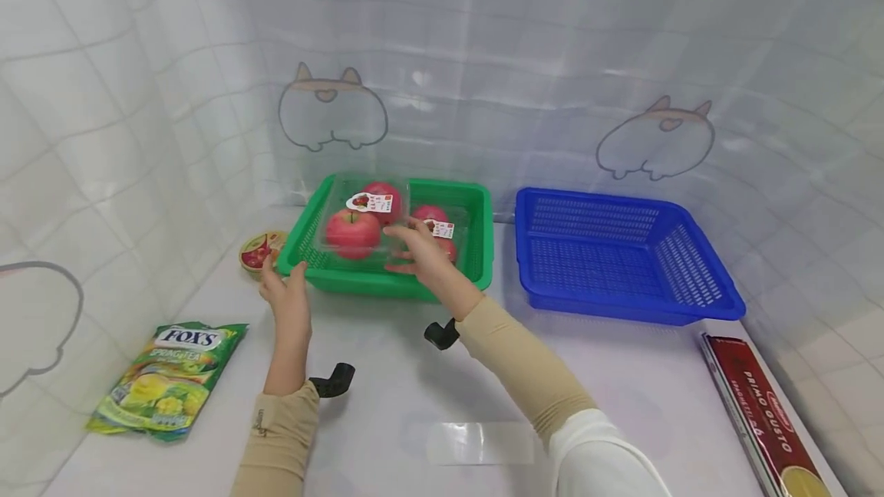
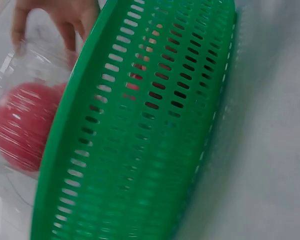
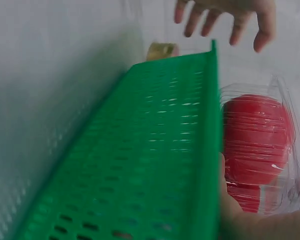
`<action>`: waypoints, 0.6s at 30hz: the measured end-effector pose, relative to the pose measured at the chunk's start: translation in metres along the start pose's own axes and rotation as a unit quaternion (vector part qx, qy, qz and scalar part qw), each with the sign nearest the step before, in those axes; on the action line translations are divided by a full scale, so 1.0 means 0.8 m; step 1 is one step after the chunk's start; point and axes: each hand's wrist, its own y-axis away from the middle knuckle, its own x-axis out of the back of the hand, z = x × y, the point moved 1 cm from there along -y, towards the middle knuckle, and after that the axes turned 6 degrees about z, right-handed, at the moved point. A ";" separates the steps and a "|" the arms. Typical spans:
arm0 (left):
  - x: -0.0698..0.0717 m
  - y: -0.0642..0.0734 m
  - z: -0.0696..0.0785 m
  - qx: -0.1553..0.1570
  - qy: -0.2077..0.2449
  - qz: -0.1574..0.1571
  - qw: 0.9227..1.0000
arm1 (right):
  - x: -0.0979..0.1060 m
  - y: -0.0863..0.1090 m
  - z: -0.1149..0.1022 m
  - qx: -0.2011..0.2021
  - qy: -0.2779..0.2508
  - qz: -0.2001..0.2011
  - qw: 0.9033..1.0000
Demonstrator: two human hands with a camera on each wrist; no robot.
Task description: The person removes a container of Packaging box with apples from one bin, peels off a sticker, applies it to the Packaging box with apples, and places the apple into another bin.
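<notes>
A clear plastic box of red apples (image 1: 354,235) with a white label is tilted over the left part of the green basket (image 1: 387,282). My right hand (image 1: 427,255) grips its right side; in the right wrist view, thumb and fingers show at either side of the clear box (image 3: 285,145). Beneath that hand a second box of apples (image 1: 433,215) lies inside the basket. My left hand (image 1: 285,299) is at the basket's front left corner, its fingers spread and holding nothing. In the right wrist view the left hand (image 3: 230,15) appears apart from the box.
A round tub with a red fruit label (image 1: 257,253) stands left of the green basket. Nearer lies a green FOX'S candy bag (image 1: 169,378). To the right are a blue basket (image 1: 628,305) and a red spaghetti box (image 1: 763,405). A patterned curtain (image 1: 483,98) hangs behind.
</notes>
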 end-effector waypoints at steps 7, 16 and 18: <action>-0.004 -0.016 -0.026 0.033 0.046 -0.041 0.998 | -0.023 -0.038 0.020 -0.047 -0.007 0.025 0.999; -0.006 -0.014 -0.028 0.015 0.045 -0.036 0.998 | -0.055 -0.053 0.036 -0.046 -0.032 0.057 0.997; -0.005 -0.015 -0.028 0.007 0.053 -0.037 0.998 | -0.060 -0.055 0.036 -0.042 -0.025 0.065 0.997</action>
